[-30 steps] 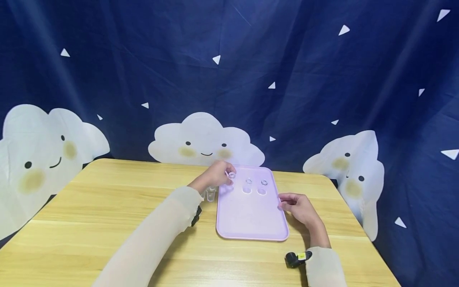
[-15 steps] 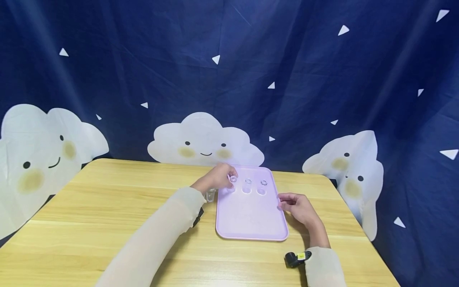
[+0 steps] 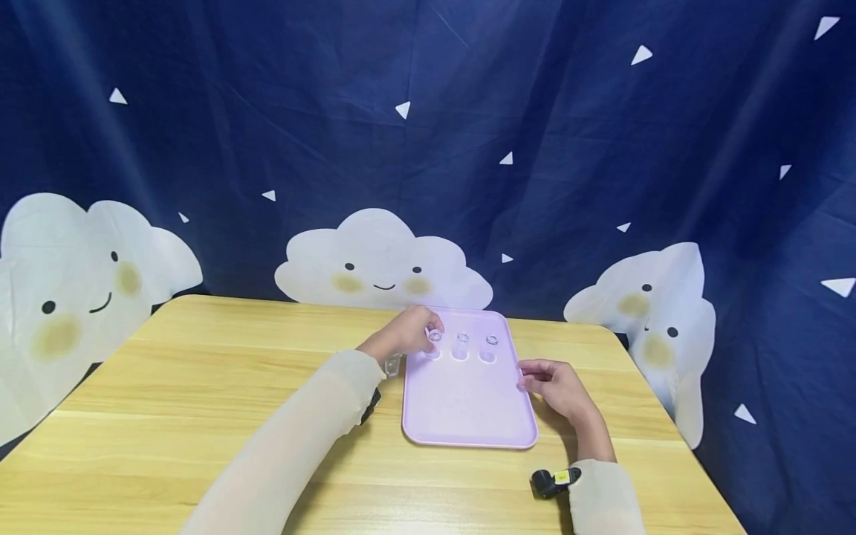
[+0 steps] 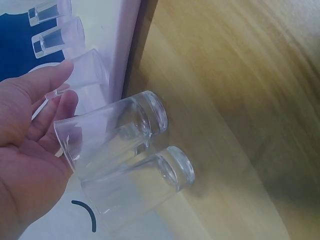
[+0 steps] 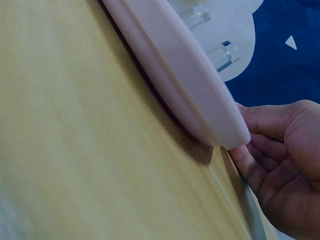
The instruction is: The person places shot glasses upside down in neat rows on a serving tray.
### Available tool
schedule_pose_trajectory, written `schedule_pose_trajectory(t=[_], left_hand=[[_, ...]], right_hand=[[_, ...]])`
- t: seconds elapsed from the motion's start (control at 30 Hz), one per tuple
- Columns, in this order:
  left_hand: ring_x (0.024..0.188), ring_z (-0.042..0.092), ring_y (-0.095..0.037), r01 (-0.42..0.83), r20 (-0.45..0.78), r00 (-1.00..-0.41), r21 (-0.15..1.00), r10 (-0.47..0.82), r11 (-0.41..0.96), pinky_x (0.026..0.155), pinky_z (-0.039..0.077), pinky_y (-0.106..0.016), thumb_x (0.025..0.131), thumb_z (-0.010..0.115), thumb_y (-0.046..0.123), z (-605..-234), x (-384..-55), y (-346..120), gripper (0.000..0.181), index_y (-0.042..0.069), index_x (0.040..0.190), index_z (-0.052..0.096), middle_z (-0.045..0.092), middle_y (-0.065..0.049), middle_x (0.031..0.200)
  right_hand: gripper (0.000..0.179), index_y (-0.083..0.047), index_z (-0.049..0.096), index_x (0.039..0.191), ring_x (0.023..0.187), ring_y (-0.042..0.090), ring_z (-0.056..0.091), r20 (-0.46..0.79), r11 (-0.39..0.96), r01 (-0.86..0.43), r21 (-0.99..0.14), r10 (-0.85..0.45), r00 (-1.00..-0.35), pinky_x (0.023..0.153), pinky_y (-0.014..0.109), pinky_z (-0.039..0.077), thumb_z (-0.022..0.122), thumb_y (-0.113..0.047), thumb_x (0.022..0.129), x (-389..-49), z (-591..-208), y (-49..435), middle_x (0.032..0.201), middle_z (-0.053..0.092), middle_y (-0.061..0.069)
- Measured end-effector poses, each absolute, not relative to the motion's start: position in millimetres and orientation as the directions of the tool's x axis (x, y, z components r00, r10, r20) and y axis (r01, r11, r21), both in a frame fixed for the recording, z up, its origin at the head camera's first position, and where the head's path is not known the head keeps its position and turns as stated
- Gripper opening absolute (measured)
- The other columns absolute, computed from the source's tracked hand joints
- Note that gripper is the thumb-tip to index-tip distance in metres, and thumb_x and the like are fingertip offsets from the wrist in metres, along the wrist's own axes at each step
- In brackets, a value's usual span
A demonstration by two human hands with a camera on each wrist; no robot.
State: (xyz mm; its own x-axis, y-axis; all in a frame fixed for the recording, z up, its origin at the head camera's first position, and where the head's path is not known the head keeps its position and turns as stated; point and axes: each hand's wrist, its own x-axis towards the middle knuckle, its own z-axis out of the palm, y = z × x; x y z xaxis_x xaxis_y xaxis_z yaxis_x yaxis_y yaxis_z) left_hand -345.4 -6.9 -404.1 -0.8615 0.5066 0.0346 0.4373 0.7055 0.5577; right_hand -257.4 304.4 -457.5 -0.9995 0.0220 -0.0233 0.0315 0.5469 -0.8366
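Note:
My left hand (image 3: 408, 331) pinches a clear glass (image 4: 90, 72) near its thick base, between thumb and fingers. This glass stands upside down on the far left part of the lilac tray (image 3: 468, 409). Beside it on the tray are two more upturned glasses, a middle glass (image 3: 461, 348) and a right glass (image 3: 490, 350). In the left wrist view, two upright glasses, a nearer glass (image 4: 107, 132) and another glass (image 4: 140, 187), stand on the table just outside the tray. My right hand (image 3: 558, 386) holds the tray's right rim, thumb and fingers on either side of it.
The wooden table (image 3: 200, 416) extends around the tray on both sides and in front. A dark blue curtain (image 3: 321, 134) with white smiling clouds hangs behind the table's back edge. A black wrist camera (image 3: 551, 483) sits at the right sleeve.
My left hand has lowered the glass slightly and brought it nearer, into line with the other two on the tray. The right hand stays at the tray's rim.

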Motion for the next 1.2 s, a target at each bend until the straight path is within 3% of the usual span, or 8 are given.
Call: schedule_pose_trajectory(t=[0.23, 0.4, 0.77, 1.2], left_hand=[[0.117, 0.061, -0.025, 0.409, 0.017, -0.872, 0.574, 0.488, 0.71, 0.109, 0.046, -0.04, 0.078, 0.086, 0.004, -403.7, -343.9, -6.5, 0.042, 0.007, 0.117, 0.072, 0.07, -0.008, 0.122], [0.111, 0.063, -0.024, 0.409, 0.024, -0.872, 0.586, 0.489, 0.7, 0.102, 0.05, -0.037, 0.082, 0.083, 0.003, -398.5, -341.1, -8.2, 0.046, 0.008, 0.125, 0.069, 0.07, -0.007, 0.118], [0.102, 0.066, -0.025, 0.466, 0.158, -0.86, 0.629, 0.485, 0.622, 0.092, 0.055, -0.036, 0.085, 0.077, -0.001, -394.4, -338.5, -30.2, 0.043, 0.001, 0.127, 0.066, 0.069, -0.015, 0.119], [0.101, 0.066, -0.023, 0.501, 0.299, -0.859, 0.659, 0.415, 0.561, 0.088, 0.057, -0.038, 0.089, 0.077, 0.007, -388.0, -315.3, -60.7, 0.038, 0.007, 0.126, 0.069, 0.07, -0.012, 0.119]], right_hand=[[0.033, -0.002, 0.073, 0.123, 0.093, 0.021, 0.062, -0.019, 0.551, 0.028, -0.834, 0.022, -1.0, 0.079, 0.027, 0.049, 0.076, -0.005, 0.09, -257.0, -457.5, 304.8, 0.109, 0.074, 0.009], [0.032, -0.002, 0.073, 0.123, 0.092, 0.021, 0.061, -0.021, 0.55, 0.029, -0.835, 0.021, -1.0, 0.077, 0.028, 0.049, 0.075, -0.006, 0.091, -255.6, -456.3, 305.8, 0.108, 0.074, 0.009], [0.032, -0.002, 0.072, 0.124, 0.092, 0.021, 0.059, -0.036, 0.544, 0.041, -0.838, 0.02, -0.999, 0.077, 0.029, 0.048, 0.075, -0.005, 0.091, -256.5, -455.1, 303.8, 0.109, 0.074, 0.009], [0.032, -0.003, 0.073, 0.123, 0.093, 0.022, 0.061, -0.035, 0.543, 0.047, -0.838, 0.032, -0.999, 0.078, 0.031, 0.049, 0.074, -0.005, 0.092, -256.8, -456.0, 303.2, 0.111, 0.074, 0.009]])
